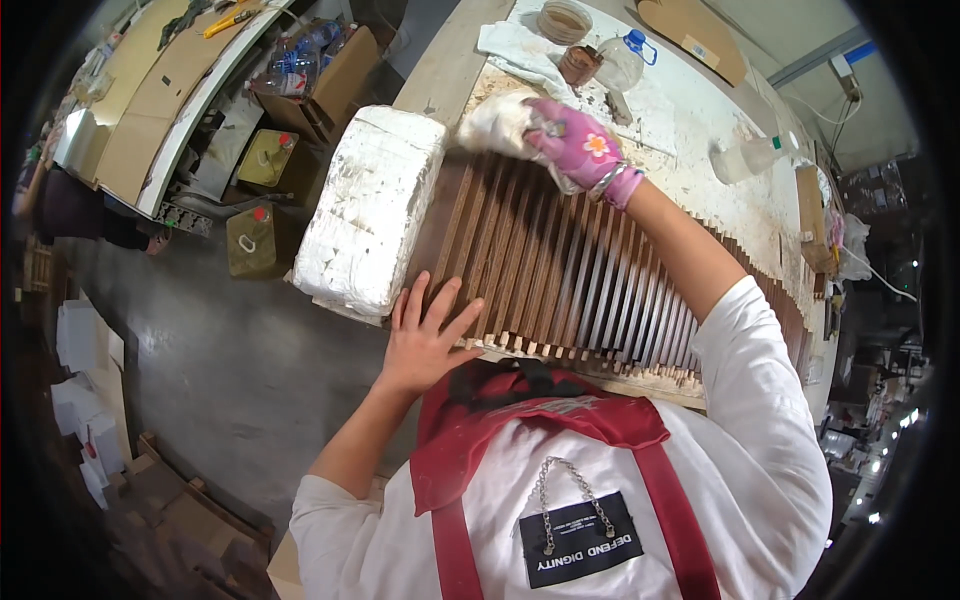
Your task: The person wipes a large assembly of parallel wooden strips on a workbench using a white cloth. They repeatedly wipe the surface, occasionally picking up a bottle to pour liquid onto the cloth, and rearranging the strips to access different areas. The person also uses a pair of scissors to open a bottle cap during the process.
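A row of long brown wooden strips (500,240) lies side by side on the workbench. My bare left hand (430,335) rests with fingers spread on the near end of the leftmost strips. My right hand (580,148), in a pink flowered glove, grips a wadded white cloth (497,125) against the far left ends of the strips. Just left of the strips sits a white wrapped block (373,205), its surface creased and specked. Strips toward the right catch a bright sheen. The cloth hides the far ends of some strips.
Beyond my right hand stand a round clear tub (565,20), a brown-stained cup (580,66) and a blue-capped plastic jug (622,60). A green-capped bottle (748,158) lies farther right. Metal cans (255,242) and a cardboard box (345,75) stand left of the bench.
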A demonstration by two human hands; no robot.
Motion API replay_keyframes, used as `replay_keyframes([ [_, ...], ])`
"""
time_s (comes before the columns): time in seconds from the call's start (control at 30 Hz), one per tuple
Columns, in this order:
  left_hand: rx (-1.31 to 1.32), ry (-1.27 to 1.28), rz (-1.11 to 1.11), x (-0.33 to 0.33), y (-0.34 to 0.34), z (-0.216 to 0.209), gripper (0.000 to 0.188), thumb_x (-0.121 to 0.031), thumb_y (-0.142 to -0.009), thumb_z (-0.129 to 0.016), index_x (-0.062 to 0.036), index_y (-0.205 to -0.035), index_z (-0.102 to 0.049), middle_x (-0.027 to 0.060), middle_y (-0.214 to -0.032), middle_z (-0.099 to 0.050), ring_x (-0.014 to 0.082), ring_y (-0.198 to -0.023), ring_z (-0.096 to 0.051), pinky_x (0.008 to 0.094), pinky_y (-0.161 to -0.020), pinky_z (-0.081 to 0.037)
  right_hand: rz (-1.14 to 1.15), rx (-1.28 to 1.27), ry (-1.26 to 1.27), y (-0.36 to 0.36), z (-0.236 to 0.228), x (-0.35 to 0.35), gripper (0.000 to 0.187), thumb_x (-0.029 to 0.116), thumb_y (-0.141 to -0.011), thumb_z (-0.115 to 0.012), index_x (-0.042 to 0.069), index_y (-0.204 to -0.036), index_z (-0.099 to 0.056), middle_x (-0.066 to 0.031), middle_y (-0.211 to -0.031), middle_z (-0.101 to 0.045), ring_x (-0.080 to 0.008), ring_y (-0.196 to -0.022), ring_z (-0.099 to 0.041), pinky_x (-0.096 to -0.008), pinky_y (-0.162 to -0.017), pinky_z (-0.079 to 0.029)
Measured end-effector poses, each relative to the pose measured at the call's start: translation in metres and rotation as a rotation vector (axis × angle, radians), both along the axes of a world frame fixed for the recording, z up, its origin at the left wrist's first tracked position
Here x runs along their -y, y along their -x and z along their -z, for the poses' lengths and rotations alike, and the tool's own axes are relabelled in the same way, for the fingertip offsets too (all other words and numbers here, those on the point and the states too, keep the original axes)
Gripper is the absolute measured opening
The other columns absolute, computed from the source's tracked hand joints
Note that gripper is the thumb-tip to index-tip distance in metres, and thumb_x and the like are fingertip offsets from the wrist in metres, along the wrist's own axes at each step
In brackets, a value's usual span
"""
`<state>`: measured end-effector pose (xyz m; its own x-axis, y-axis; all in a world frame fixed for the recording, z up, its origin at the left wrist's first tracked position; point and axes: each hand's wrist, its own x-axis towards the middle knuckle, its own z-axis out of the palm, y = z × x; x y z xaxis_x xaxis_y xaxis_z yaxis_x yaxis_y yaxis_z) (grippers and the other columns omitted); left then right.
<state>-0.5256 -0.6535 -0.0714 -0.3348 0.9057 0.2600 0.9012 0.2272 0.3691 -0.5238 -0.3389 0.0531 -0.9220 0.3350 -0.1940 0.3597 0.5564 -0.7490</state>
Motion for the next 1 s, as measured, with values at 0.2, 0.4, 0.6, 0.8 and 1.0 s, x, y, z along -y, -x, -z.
replay_keyframes([
  [0.2, -0.054, -0.050, -0.024, 0.000, 0.000, 0.020, 0.050, -0.052, -0.075, -0.073, -0.0240, -0.116, -0.067, 0.0063, -0.124, -0.054, 0.0459, -0.123, -0.042, 0.0628, -0.105, -0.029, -0.555, -0.180, -0.237, -0.053, 0.054, 0.076, 0.055, 0.029, -0.088, -0.061, 0.013, -0.138, -0.047, -0.0168, -0.118, -0.064, -0.0290, -0.081, -0.067, -0.0399, -0.067, -0.056],
  [0.4, -0.066, -0.101, -0.042, -0.005, 0.001, 0.012, 0.050, -0.049, -0.072, -0.074, -0.0231, -0.114, -0.069, 0.0059, -0.124, -0.057, 0.0454, -0.125, -0.045, 0.0617, -0.099, -0.034, -0.717, -0.329, -0.554, -0.060, 0.057, 0.077, 0.039, 0.036, -0.081, -0.065, 0.012, -0.111, -0.062, -0.0114, -0.128, -0.054, -0.0286, -0.115, -0.055, -0.0496, -0.097, -0.040],
  [0.6, -0.069, -0.057, -0.046, -0.006, 0.000, 0.003, 0.056, -0.046, -0.068, -0.076, -0.0237, -0.119, -0.067, 0.0014, -0.135, -0.055, 0.0412, -0.130, -0.042, 0.0591, -0.102, -0.034, -0.369, -0.052, -0.690, 0.016, 0.069, -0.007, 0.013, 0.010, -0.093, -0.052, 0.005, -0.102, -0.058, -0.0120, -0.083, -0.066, -0.0241, -0.070, -0.068, -0.0310, -0.054, -0.057],
  [0.8, -0.057, -0.023, -0.044, -0.007, 0.002, 0.007, 0.062, -0.043, -0.060, -0.082, -0.0228, -0.117, -0.067, 0.0015, -0.138, -0.053, 0.0420, -0.131, -0.040, 0.0590, -0.101, -0.035, -0.408, -0.168, -0.624, 0.037, 0.037, 0.025, 0.022, 0.024, -0.096, -0.051, 0.012, -0.112, -0.062, -0.0079, -0.080, -0.068, -0.0170, -0.067, -0.067, -0.0269, -0.055, -0.057],
  [1.0, -0.069, -0.047, -0.013, -0.009, 0.001, 0.000, 0.065, -0.042, -0.059, -0.082, -0.0224, -0.118, -0.066, 0.0017, -0.138, -0.053, 0.0424, -0.131, -0.039, 0.0590, -0.101, -0.035, -0.094, 0.287, -0.281, 0.066, 0.046, -0.040, 0.027, 0.029, -0.096, -0.054, 0.006, -0.108, -0.063, -0.0057, -0.074, -0.067, -0.0110, -0.060, -0.064, -0.0204, -0.049, -0.054],
])
